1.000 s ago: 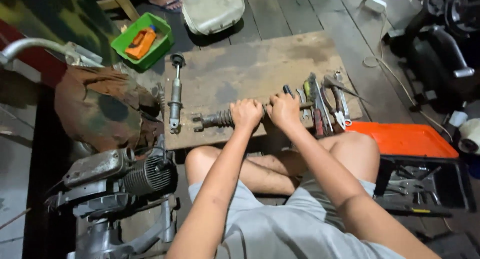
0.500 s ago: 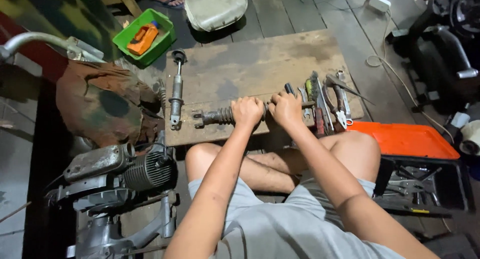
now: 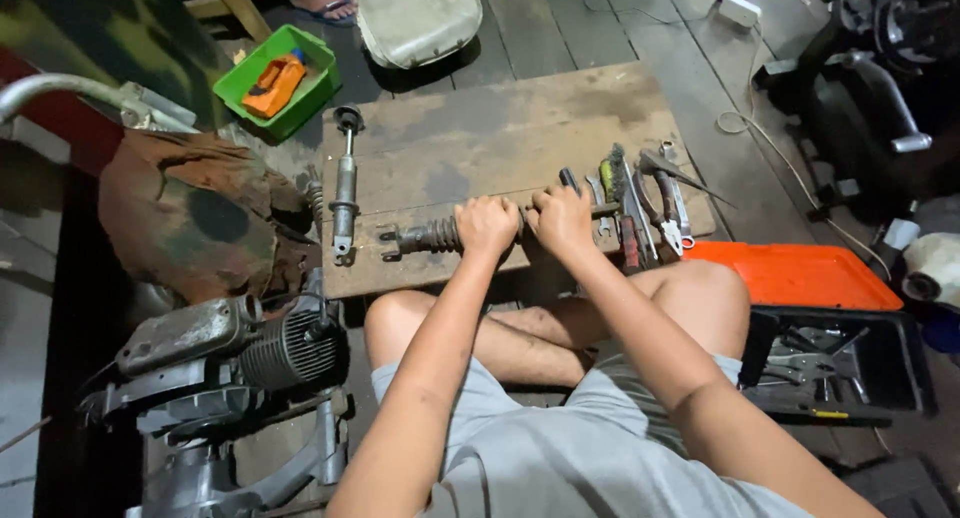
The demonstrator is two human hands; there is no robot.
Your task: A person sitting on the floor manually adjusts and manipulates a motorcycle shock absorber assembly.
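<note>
Both hands are gripping a coil-spring shock absorber (image 3: 425, 238) lying along the wooden board's (image 3: 500, 138) near edge: left hand (image 3: 487, 225) and right hand (image 3: 560, 218), fingers wrapped tight around it, beside scattered tools (image 3: 640, 203).

Dim indoor light falls from above, brightest on the board (image 3: 500, 148) and the forearms; the left edge and top right corner sink into near black; shadows are soft; a mild sheen shows on the orange lid (image 3: 800, 275); focus is fair, with slight wide-angle bending at the edges.
</note>
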